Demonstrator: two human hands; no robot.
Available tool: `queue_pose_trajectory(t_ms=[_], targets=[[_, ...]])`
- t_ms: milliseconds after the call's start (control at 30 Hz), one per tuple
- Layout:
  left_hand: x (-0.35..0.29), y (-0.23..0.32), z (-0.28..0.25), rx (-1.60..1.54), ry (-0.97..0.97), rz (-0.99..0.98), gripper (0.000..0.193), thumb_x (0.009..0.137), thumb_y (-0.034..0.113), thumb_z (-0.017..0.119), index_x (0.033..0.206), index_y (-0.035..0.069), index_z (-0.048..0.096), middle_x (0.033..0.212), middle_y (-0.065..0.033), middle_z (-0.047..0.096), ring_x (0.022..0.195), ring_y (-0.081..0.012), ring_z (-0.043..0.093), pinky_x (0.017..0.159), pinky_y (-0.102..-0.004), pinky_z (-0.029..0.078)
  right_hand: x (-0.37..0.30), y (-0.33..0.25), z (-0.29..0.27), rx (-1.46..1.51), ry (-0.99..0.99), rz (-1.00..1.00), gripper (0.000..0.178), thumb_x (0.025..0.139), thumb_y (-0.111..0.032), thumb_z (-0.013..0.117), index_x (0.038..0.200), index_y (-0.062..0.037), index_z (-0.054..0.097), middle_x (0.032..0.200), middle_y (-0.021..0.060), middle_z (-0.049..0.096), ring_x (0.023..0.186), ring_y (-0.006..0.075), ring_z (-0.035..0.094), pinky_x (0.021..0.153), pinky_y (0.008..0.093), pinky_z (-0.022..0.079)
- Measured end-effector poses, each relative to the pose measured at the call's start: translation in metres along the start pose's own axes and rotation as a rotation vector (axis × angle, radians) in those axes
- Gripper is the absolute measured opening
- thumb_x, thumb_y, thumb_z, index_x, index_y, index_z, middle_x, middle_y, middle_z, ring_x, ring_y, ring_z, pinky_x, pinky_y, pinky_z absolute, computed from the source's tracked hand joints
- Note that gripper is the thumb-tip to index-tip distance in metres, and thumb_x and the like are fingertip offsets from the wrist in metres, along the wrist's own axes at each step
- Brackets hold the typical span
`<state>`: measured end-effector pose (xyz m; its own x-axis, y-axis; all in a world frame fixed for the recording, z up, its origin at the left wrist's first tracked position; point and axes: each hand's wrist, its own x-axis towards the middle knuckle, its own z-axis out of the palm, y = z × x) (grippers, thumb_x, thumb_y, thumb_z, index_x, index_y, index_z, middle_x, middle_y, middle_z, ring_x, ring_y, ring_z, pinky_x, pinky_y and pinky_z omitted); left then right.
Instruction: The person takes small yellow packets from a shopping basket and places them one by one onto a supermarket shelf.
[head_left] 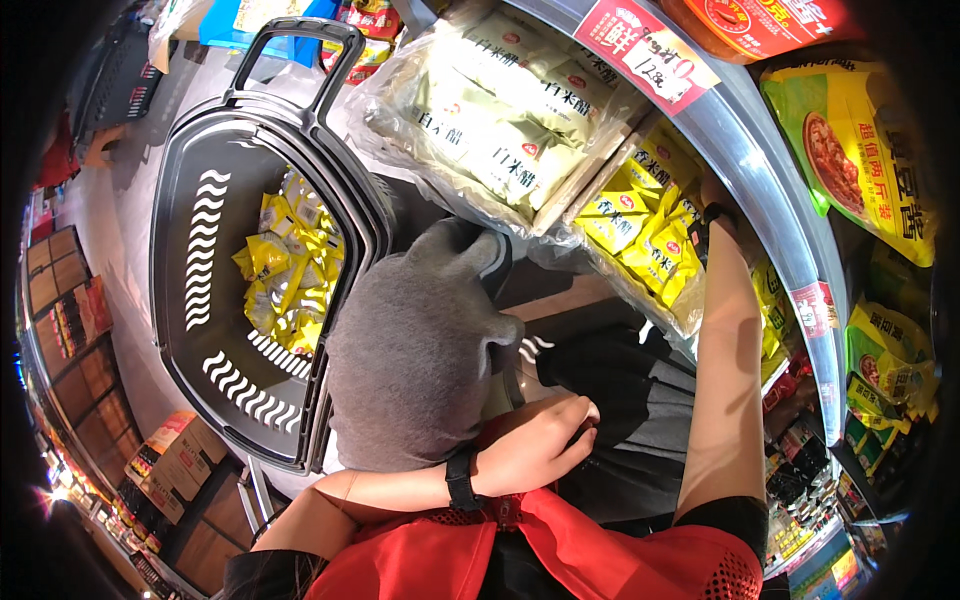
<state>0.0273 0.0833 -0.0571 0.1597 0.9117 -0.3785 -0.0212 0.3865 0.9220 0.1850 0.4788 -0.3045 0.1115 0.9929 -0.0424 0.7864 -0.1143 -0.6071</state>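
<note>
My left hand point(540, 440) is bent in front of my body, fingers loosely curled, with nothing visible in them. A black band circles its wrist. It is nearest to a grey fuzzy rounded thing point(410, 350) with ear-like points. My right arm reaches forward to an open carton lined with clear plastic, which holds yellow packets point(655, 245) with dark print. The right hand point(716, 195) is in shadow at the packets' far right side, under the shelf edge, and its fingers are hidden. Beside this carton lie white packets point(500, 110) in another plastic-lined carton.
A black shopping basket point(180, 330) with a raised handle stands at the left, holding several yellow packets point(295, 260). A curved metal shelf edge point(745, 130) with red price tags arches over the right arm. Larger yellow-green bags point(860, 150) sit beyond it. Brown cartons point(175, 465) stand lower left.
</note>
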Motion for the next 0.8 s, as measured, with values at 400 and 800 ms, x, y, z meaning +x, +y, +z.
queue_pose_trajectory(t_ms=[400,800], targets=[[-0.016,-0.007,0.005,-0.099,-0.009,0.193,0.007,0.08,0.007,0.046,0.085,0.001,0.047,0.075,-0.0063,0.054,0.072,-0.0129,0.054,0.063,-0.0248,0.042,-0.139,-0.082,-0.073,0.732,0.085,0.45,0.03,0.079,-0.015,0.048,0.108,-0.0056,0.047,0.107,0.0056,0.05,0.096,0.0158,0.047,0.081,0.0271,0.036],[-0.113,0.071,-0.13,0.15,0.502,0.45,0.014,0.082,0.009,0.041,0.086,0.0,0.051,0.08,-0.0046,0.055,0.077,-0.0091,0.05,0.071,-0.0232,0.038,-0.321,-0.064,-0.097,1.332,-0.202,0.535,0.031,0.079,-0.016,0.046,0.107,-0.0028,0.046,0.102,0.0043,0.054,0.075,0.0126,0.051,0.066,0.0243,0.04]])
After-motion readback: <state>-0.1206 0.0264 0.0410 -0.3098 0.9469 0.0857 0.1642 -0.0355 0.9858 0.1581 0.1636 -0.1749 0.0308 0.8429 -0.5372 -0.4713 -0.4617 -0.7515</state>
